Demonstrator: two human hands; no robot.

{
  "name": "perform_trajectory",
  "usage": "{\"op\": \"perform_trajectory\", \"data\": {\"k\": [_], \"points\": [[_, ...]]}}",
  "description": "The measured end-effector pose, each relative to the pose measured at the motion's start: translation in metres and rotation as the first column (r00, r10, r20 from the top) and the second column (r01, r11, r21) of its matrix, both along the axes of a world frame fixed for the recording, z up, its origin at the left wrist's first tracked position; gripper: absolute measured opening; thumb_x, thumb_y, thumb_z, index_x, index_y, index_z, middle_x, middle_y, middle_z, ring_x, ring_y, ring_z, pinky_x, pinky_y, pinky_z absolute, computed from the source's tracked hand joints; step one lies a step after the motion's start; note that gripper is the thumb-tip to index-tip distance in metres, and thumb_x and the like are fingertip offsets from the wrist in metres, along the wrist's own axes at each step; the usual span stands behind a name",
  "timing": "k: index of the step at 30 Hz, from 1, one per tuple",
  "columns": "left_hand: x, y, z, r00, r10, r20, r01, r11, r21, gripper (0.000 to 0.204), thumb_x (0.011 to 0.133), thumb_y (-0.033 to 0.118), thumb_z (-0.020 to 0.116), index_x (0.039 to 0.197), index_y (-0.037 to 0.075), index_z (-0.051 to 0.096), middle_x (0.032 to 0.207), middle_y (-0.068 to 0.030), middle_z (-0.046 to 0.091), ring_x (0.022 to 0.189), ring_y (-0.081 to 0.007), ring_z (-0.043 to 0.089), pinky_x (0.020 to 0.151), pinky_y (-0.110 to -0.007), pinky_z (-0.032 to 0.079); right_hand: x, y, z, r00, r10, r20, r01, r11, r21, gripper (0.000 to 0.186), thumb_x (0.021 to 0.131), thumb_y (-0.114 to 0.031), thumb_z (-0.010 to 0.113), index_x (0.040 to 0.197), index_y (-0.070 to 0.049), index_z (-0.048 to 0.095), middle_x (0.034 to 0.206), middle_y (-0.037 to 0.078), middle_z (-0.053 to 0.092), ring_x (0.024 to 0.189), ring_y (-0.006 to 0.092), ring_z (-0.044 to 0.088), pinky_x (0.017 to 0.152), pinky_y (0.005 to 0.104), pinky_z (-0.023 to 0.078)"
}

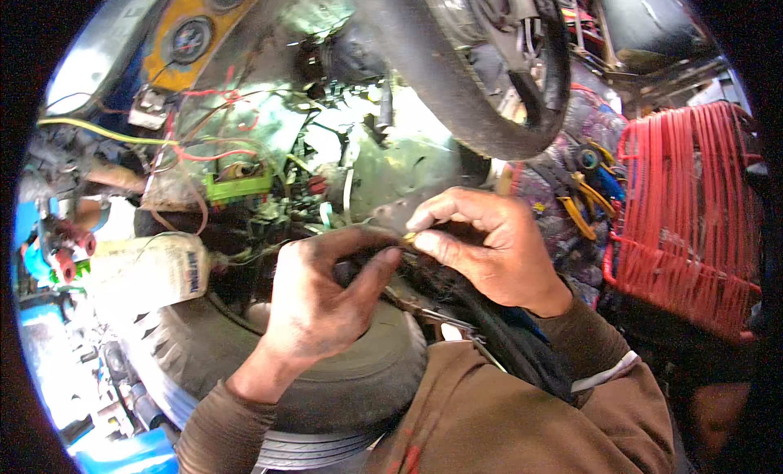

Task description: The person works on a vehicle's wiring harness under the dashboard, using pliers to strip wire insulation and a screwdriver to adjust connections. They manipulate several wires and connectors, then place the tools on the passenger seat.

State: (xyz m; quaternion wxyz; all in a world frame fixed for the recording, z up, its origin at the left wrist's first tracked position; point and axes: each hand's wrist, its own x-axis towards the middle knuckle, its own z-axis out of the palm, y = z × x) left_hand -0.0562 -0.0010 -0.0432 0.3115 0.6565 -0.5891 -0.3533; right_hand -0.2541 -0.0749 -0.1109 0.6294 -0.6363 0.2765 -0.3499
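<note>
My left hand and my right hand meet near the middle of the view, fingers closed at their tips. My right thumb and forefinger pinch a small yellowish piece, too small to name. My left fingertips are pressed together just left of it, on something small, possibly thin wire, that I cannot make out. Dark material lies under my hands. A black tyre lies below my left wrist, and a plastic container with a printed label is to its left.
Loose coloured wires, a green-framed box and an orange panel with gauges are at the upper left. A large dark rim arches above. Yellow-handled pliers and a red corded rack or seat are at the right.
</note>
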Motion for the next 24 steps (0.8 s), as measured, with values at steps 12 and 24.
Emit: {"op": "perform_trajectory", "data": {"k": [12, 24], "points": [[-0.003, -0.006, 0.012, 0.983, 0.173, -0.055, -0.166, 0.980, 0.110, 0.013, 0.096, 0.009, 0.071, 0.100, -0.004, 0.074, 0.077, 0.0001, 0.067, 0.070, -0.0048, 0.056, 0.064, -0.023, 0.047, -0.204, -0.047, -0.117, 0.098, -0.565, -0.819, -0.243, 0.784, -0.571, 0.058, 0.081, -0.042, 0.081, 0.116, 0.000, 0.062, 0.145, 0.029, 0.050, 0.134, 0.0430, 0.049, 0.109, 0.0508, 0.042], [0.009, -0.008, 0.012, 0.968, 0.194, -0.162, -0.181, 0.979, 0.089, 0.013, 0.097, 0.013, 0.072, 0.101, 0.000, 0.075, 0.073, 0.0036, 0.063, 0.064, -0.0015, 0.052, 0.057, -0.021, 0.041, -0.198, -0.037, -0.086, 0.525, -0.294, -0.799, 0.081, 0.952, -0.297, 0.035, 0.085, -0.021, 0.070, 0.114, -0.001, 0.065, 0.101, 0.013, 0.064, 0.095, 0.0277, 0.064, 0.088, 0.0402, 0.052]]}}
